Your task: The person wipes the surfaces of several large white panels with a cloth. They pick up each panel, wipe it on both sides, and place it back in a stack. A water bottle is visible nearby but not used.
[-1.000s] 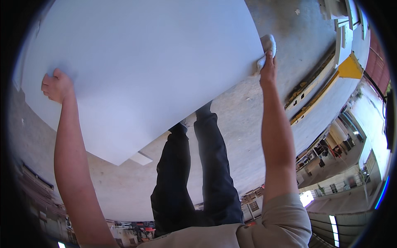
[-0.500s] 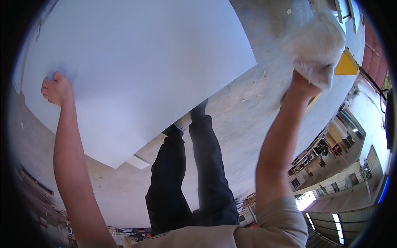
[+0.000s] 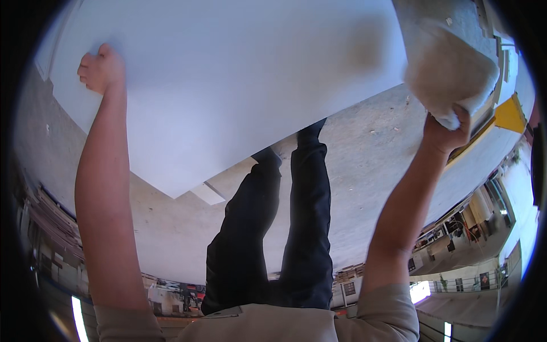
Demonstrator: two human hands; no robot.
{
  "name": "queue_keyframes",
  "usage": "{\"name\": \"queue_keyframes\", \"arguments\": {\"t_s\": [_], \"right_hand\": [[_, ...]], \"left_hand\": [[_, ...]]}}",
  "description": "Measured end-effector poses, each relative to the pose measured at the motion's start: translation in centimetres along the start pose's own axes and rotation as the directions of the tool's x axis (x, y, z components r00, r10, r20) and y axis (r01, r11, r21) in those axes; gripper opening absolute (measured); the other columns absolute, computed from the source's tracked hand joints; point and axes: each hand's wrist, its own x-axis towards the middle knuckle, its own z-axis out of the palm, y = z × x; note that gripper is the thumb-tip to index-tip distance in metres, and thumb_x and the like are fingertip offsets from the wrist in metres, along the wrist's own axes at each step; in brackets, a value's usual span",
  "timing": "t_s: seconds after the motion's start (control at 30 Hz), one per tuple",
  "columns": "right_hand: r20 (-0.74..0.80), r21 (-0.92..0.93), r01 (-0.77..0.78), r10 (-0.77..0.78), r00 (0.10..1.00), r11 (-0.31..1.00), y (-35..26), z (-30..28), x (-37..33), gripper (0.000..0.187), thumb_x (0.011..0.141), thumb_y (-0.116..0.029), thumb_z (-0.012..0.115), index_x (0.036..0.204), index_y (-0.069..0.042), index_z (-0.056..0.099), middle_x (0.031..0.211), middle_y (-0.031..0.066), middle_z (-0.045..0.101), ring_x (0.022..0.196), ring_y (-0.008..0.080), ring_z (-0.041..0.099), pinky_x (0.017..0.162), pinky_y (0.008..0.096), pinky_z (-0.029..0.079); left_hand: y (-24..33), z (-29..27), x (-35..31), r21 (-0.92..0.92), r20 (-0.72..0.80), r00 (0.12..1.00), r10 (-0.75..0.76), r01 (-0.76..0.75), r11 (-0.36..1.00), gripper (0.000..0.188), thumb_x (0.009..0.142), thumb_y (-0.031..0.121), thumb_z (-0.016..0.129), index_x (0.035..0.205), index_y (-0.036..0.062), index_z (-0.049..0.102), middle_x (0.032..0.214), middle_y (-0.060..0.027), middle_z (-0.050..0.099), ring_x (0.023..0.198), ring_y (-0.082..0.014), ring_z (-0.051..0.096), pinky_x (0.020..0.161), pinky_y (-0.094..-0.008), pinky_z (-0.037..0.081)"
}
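A large white glossy panel [image 3: 239, 80] fills the upper middle of the view. Over its left part lies my left hand [image 3: 102, 69], fingers curled in; whatever they may hold is hidden. My right hand [image 3: 450, 130] is closed round the lower end of a white cloth [image 3: 450, 71], which looks soft and fluffy. The cloth spreads up from the fist, just off the panel's right edge, and is slightly blurred. Whether it touches the panel I cannot tell. A blurred brownish patch shows on the panel's surface near the cloth.
My legs in dark trousers [image 3: 307, 211] stand below the panel on a concrete floor [image 3: 364, 165]. A small white strip [image 3: 209, 194] shows by the panel's near corner. A yellow piece [image 3: 510, 115] is beyond my right hand. Stacked boards [image 3: 54, 222] line the far left.
The panel sits higher and further right in view, as do both hands. The cloth has swung from above my right wrist to a flatter spread, with the thumb now showing over it.
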Motion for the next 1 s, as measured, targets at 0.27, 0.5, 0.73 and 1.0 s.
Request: {"name": "queue_keyframes", "arguments": {"t_s": [0.27, 0.5, 0.73, 1.0], "right_hand": [[0.847, -0.521, 0.818, 0.024, 0.532, 0.244, 14.6, 4.9, -12.5, 0.082, 0.081, -0.035, 0.052, 0.153, -0.002, 0.031, 0.16, 0.0188, 0.025, 0.149, 0.0384, 0.02, 0.119, 0.0566, 0.012], [0.913, -0.397, 0.807, 0.28, 0.297, 0.438, 16.3, 11.0, -23.5, 0.079, 0.077, -0.026, 0.066, 0.148, -0.008, 0.039, 0.156, 0.0102, 0.032, 0.145, 0.0286, 0.029, 0.115, 0.052, 0.024], [0.625, -0.771, 0.637, -0.199, 0.755, -0.007, 14.0, 8.8, -4.4, 0.074, 0.096, -0.048, 0.043, 0.154, -0.005, 0.029, 0.161, 0.0183, 0.022, 0.15, 0.035, 0.016, 0.12, 0.052, 0.007], [0.606, -0.777, 0.626, -0.344, 0.717, -0.063, 10.6, 25.2, 9.0, 0.074, 0.099, -0.05, 0.038, 0.154, -0.002, 0.027, 0.163, 0.0172, 0.018, 0.152, 0.0325, 0.012, 0.121, 0.0474, 0.008]], "left_hand": [[0.6, -0.3, 0.0, 0.004, 0.036, 0.999, -0.02, 0.02, 1.0, 0.063, 0.087, 0.042, 0.042, 0.13, -0.0042, 0.049, 0.135, -0.0281, 0.044, 0.124, -0.0406, 0.043, 0.105, -0.0509, 0.033], [1.0, 0.1, -0.6, -0.049, 0.002, 1.0, 0.017, -0.017, 0.999, 0.061, 0.087, 0.041, 0.042, 0.127, -0.0036, 0.05, 0.135, -0.0275, 0.045, 0.125, -0.0407, 0.043, 0.104, -0.0524, 0.035], [0.3, -0.6, -1.4, -0.009, -0.012, 1.0, 0.016, -0.016, 1.0, 0.051, 0.088, 0.036, 0.048, 0.127, 0.0033, 0.051, 0.136, -0.0199, 0.048, 0.127, -0.0381, 0.043, 0.104, -0.0505, 0.035], [2.6, -1.1, -1.9, -0.043, -0.025, 1.0, 0.012, -0.013, 0.999, 0.045, 0.09, 0.032, 0.048, 0.124, 0.0042, 0.051, 0.139, -0.0179, 0.045, 0.13, -0.0348, 0.041, 0.106, -0.0488, 0.033]]}}
